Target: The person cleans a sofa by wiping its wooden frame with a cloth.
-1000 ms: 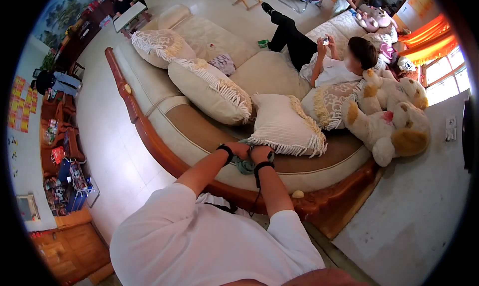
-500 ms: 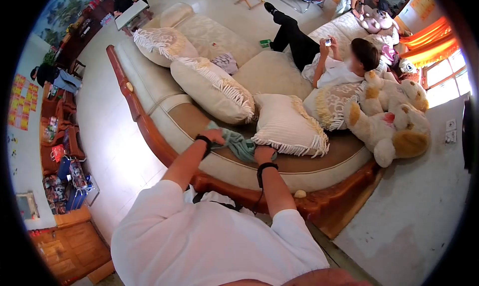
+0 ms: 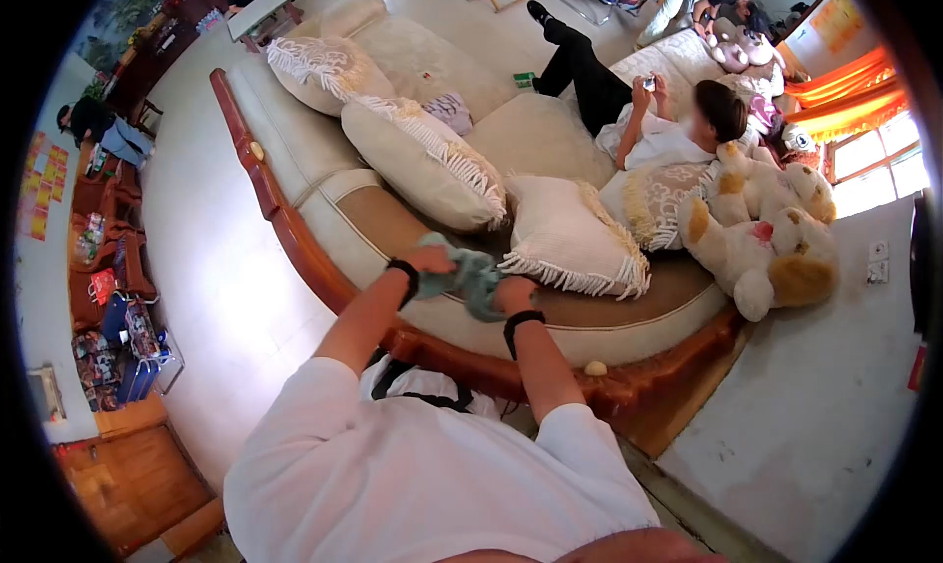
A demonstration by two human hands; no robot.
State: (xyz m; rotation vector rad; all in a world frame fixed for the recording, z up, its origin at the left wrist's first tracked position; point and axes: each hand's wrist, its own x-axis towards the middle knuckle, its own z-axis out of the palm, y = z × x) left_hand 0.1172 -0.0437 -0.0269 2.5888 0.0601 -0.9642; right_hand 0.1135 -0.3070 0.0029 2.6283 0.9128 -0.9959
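Note:
A crumpled pale green cloth (image 3: 478, 280) hangs bunched between my two hands, over the curved back of a beige and brown sofa (image 3: 629, 339). My left hand (image 3: 428, 260) is closed on one end of the cloth. On the other end, my right hand (image 3: 515, 295) is closed too, and its fingers are partly hidden by the fabric and blur. Just beyond my right hand lies a cream fringed cushion (image 3: 568, 231). A longer fringed cushion (image 3: 417, 160) leans beyond my left hand.
A person (image 3: 653, 136) in a white shirt reclines on the sofa, holding a small device. Large plush dogs (image 3: 776, 239) sit at the right end by the wall. Carved wooden trim (image 3: 295, 239) edges the sofa back. Another person (image 3: 103, 131) bends at far left.
The cloth has been lifted slightly off the sofa back and bunched between my hands. My left hand has shifted a little right, nearer my right hand. The view has tilted slightly.

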